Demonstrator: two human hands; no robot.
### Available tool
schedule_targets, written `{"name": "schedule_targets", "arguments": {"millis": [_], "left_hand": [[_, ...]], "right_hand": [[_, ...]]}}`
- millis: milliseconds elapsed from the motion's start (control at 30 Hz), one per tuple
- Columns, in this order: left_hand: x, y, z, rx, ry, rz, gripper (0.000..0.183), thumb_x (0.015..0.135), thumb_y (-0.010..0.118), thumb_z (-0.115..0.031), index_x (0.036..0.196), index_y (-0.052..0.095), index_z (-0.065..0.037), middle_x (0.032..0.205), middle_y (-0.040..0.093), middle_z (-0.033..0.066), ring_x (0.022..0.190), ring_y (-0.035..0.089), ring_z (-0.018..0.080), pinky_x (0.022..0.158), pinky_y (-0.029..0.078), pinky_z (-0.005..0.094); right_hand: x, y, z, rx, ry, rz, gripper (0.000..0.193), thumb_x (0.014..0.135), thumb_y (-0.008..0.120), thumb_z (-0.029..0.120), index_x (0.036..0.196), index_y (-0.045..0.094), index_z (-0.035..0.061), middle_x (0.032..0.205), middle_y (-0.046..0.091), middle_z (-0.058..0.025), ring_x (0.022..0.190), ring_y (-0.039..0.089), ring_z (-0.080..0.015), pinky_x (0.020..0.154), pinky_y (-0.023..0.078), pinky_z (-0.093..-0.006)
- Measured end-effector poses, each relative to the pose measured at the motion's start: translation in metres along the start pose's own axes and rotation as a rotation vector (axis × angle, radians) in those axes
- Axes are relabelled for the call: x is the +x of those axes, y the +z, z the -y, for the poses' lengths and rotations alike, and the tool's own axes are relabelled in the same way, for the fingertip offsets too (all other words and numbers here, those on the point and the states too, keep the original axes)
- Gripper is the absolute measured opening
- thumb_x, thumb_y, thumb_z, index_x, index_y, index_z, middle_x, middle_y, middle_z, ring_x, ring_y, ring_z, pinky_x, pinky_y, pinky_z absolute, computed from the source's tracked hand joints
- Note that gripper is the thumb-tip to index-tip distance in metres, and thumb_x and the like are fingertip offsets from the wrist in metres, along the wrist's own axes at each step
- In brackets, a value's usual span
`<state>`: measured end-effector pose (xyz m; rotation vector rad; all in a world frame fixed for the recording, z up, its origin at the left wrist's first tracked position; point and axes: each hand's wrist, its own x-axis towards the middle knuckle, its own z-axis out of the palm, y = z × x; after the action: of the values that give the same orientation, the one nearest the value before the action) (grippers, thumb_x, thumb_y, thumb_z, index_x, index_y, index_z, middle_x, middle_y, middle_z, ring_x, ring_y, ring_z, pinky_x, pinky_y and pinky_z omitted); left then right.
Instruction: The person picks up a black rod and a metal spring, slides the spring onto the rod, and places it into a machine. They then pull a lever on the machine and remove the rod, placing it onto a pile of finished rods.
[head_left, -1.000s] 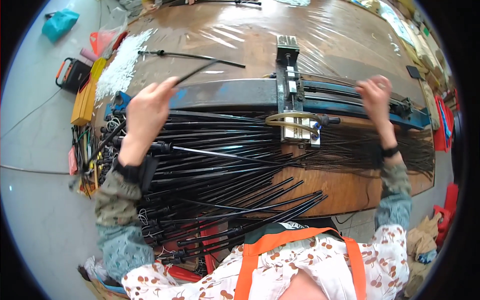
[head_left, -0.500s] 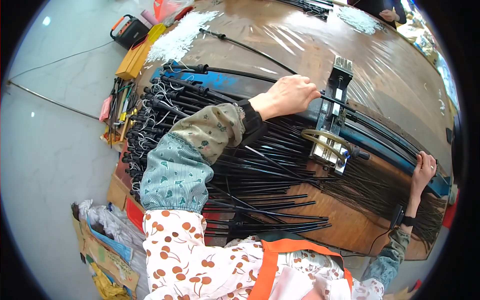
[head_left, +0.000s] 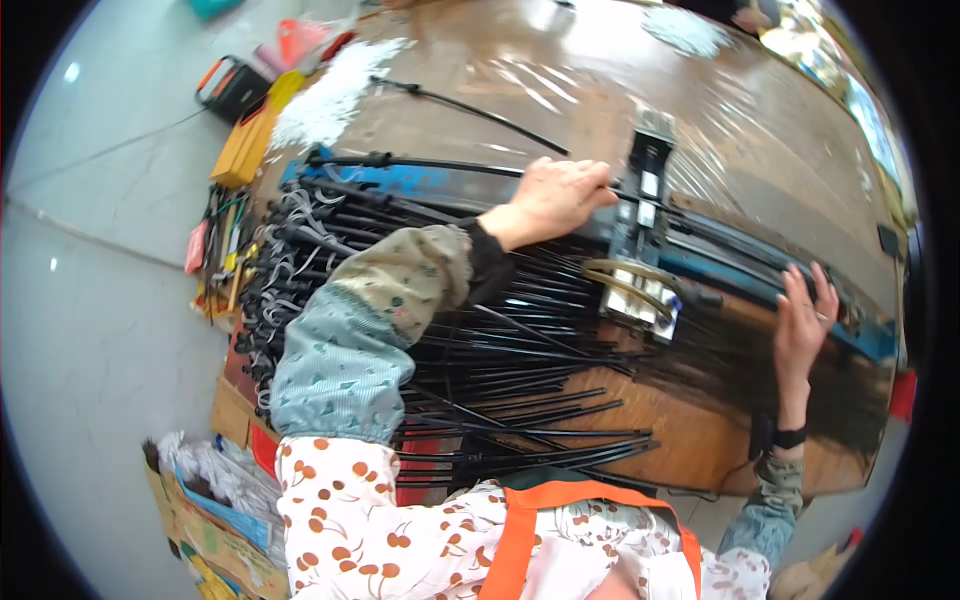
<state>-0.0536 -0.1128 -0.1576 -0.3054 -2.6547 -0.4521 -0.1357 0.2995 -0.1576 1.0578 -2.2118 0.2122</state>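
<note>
My left hand [head_left: 560,200] is closed round a long thin black tube [head_left: 450,167], just left of a metal clamp fixture [head_left: 640,215]. Black fittings show at the tube's left end, which lies over a blue surface. My right hand [head_left: 805,318], slightly blurred, has its fingers spread beside the blue rail [head_left: 740,272] that runs right from the fixture. Dark rods lie along that rail; whether the right fingertips touch them I cannot tell. Below my left forearm, many similar black tubes [head_left: 540,300] lie in a bundle, their fitted ends and white ties to the left.
A curved tan hose [head_left: 630,275] loops at the fixture's front. Dark thin strands [head_left: 710,390] cover the table at lower right. Another black tube [head_left: 480,112] lies farther back, near a white heap of small pieces [head_left: 345,85]. A yellow box [head_left: 245,140] stands at the left edge.
My right hand has come off the rods at the rail's right end; its fingers have spread and it has moved left. My left hand keeps its grip on the tube. The whole view has shifted slightly.
</note>
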Motion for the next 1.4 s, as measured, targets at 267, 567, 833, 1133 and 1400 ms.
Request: {"name": "schedule_targets", "arguments": {"millis": [267, 567, 833, 1133, 1400], "left_hand": [[0.004, -0.001, 0.003, 0.111, -0.104, 0.121, 0.021, 0.095, 0.06, -0.033, 0.088, 0.062, -0.013, 0.071, 0.067, 0.014, 0.07, 0.067, 0.0379, 0.059, 0.05, 0.0497], [-0.002, 0.004, -0.004, 0.063, -0.075, 0.116, 0.019, 0.095, 0.061, -0.028, 0.086, 0.059, -0.011, 0.075, 0.066, 0.0116, 0.072, 0.064, 0.0355, 0.065, 0.047, 0.0425], [0.016, 0.015, 0.012, 0.246, 0.39, -0.106, 0.013, 0.094, 0.062, -0.022, 0.089, 0.055, -0.013, 0.08, 0.063, 0.0039, 0.072, 0.064, 0.0238, 0.063, 0.05, 0.0382], [-0.063, -0.048, -0.002, 0.577, 0.14, -0.05, 0.032, 0.089, 0.066, -0.023, 0.121, 0.063, -0.016, 0.109, 0.06, 0.0044, 0.11, 0.053, 0.0271, 0.093, 0.032, 0.0464], [-0.147, -0.073, -0.12, 0.161, -0.086, 0.346, 0.046, 0.087, 0.068, -0.004, 0.132, 0.061, -0.007, 0.078, 0.05, 0.0109, 0.071, 0.054, 0.029, 0.061, 0.047, 0.0407]], "right_hand": [[-0.015, -0.006, 0.053, 0.255, 0.048, 0.026, 0.024, 0.088, 0.071, 0.011, 0.111, 0.071, 0.0054, 0.112, 0.073, -0.0058, 0.121, 0.057, -0.0293, 0.103, 0.036, -0.0431], [0.001, 0.031, 0.091, 0.688, 0.132, 0.121, 0.025, 0.087, 0.069, 0.003, 0.111, 0.065, 0.0008, 0.092, 0.064, -0.0122, 0.091, 0.059, -0.0308, 0.081, 0.047, -0.0375], [0.005, 0.037, 0.084, 0.95, 0.386, 0.398, 0.027, 0.08, 0.078, 0.014, 0.101, 0.066, 0.002, 0.082, 0.06, -0.0117, 0.081, 0.06, -0.0295, 0.074, 0.048, -0.0348], [-0.034, 0.039, 0.166, 0.571, -0.142, 0.177, 0.028, 0.071, 0.081, 0.02, 0.094, 0.07, 0.0072, 0.107, 0.062, -0.0059, 0.107, 0.057, -0.0301, 0.093, 0.041, -0.0454], [-0.024, 0.014, 0.153, 0.711, -0.047, -0.091, 0.023, 0.08, 0.078, 0.027, 0.09, 0.069, 0.0093, 0.074, 0.059, -0.0011, 0.067, 0.058, -0.0198, 0.057, 0.047, -0.0319]]}}
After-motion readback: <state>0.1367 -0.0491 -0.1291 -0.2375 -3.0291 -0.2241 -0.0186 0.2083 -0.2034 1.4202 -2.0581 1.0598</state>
